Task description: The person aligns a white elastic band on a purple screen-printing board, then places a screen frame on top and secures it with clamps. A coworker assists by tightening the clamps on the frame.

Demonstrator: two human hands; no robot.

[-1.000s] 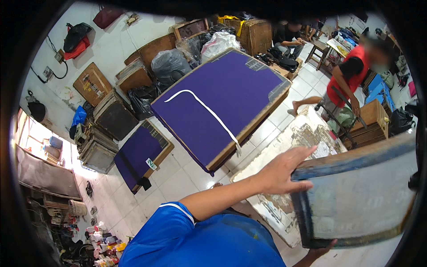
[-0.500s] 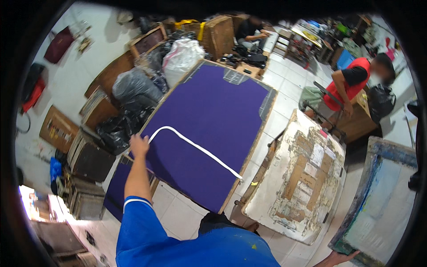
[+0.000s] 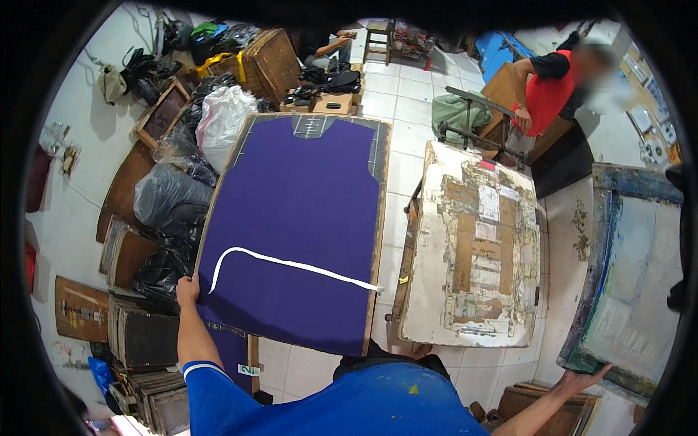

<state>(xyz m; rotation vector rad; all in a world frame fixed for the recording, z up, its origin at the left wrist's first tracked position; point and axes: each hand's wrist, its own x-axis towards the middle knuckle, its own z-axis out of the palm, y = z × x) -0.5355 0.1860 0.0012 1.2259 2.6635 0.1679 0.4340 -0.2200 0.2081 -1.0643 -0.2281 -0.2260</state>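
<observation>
A board (image 3: pixel 386 211) with dark marked corners lies in front of me, covered by a purple cut of fabric (image 3: pixel 305 196). Across the fabric's near part runs a narrow white strip (image 3: pixel 298 264), curved at its left end and reaching the board's right edge. My left hand (image 3: pixel 187 289) is closed on the board's left edge, close to the strip's loose end but apart from it. Far to the right, my right hand (image 3: pixel 582 379) grips the lower edge of a screen printing frame (image 3: pixel 582 312), which stands tilted; its fingers are partly hidden.
A worn white board (image 3: pixel 429 291) with brown tape and paper patches stands right of the fabric board. Bags (image 3: pixel 171 196) and stacked boards (image 3: pixel 142 330) crowd the left. A person in a red vest (image 3: pixel 549 91) is at the back right; another person (image 3: pixel 323 47) sits at the far end.
The view has turned, so the boards appear straighter. My left hand now sits clear of the strip's left end, which shows on the fabric. My right hand and more of the frame show.
</observation>
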